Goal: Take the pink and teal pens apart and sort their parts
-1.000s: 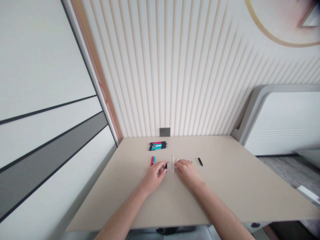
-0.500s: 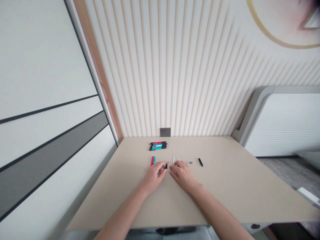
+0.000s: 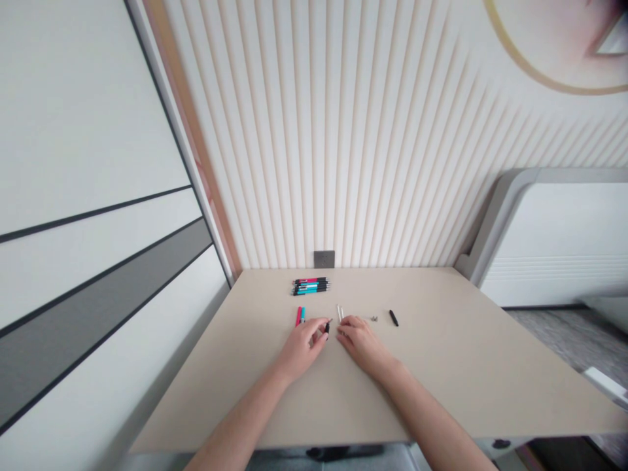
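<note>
Between the thumb and fingers of my left hand (image 3: 301, 347) is a small black pen part (image 3: 327, 328) with a thin metallic point at its top. My right hand (image 3: 362, 343) rests on the table with fingers bent and closed over the near end of a thin white pen refill (image 3: 342, 312). Another white refill (image 3: 338, 312) lies just left of it, nearly parallel. A pink pen barrel (image 3: 298, 315) and a blue pen barrel (image 3: 303, 314) stand out beyond my left hand, their near ends partly hidden by it.
Several pink, blue and black pens (image 3: 311, 286) lie in a row towards the wall. Small metallic pieces (image 3: 374, 318) and a black pen grip (image 3: 394, 318) lie right of my right hand. The beige table (image 3: 441, 386) meets a ribbed wall with a dark socket (image 3: 324, 259).
My right hand has shifted slightly, and the refill at its fingers now lies further left, close beside the other one. My left hand keeps its hold almost unmoved.
</note>
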`<state>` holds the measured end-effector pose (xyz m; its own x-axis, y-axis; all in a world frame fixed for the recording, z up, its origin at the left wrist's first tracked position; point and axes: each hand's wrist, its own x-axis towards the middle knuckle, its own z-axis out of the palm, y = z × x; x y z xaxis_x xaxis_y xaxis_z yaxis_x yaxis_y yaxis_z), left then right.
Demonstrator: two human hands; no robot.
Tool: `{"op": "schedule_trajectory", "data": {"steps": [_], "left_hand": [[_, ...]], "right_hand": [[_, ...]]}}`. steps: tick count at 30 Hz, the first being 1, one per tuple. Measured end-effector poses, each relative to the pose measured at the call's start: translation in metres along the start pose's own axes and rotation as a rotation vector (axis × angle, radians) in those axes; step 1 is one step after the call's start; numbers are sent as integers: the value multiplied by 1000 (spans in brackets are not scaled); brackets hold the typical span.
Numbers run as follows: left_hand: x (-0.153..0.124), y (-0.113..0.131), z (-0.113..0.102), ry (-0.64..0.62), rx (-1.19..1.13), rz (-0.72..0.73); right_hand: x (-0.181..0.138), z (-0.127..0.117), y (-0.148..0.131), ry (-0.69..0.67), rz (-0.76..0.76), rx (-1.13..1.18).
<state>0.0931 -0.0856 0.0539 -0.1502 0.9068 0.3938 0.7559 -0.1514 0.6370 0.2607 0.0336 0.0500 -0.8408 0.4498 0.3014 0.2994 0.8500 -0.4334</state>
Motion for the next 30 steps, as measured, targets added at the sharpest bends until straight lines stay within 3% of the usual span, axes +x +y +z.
{"op": "schedule_trajectory", "data": {"steps": [10,19,30], "left_hand": [[0,3,-3,-11,-5,-3],[0,2,-3,-7,31,6],[0,3,-2,-7,27,4]], "right_hand": [[-7,-7,0,-21,59,72],[-10,-14,-9,-98,16,198],[-5,-8,-1,-62,21,176]]}}
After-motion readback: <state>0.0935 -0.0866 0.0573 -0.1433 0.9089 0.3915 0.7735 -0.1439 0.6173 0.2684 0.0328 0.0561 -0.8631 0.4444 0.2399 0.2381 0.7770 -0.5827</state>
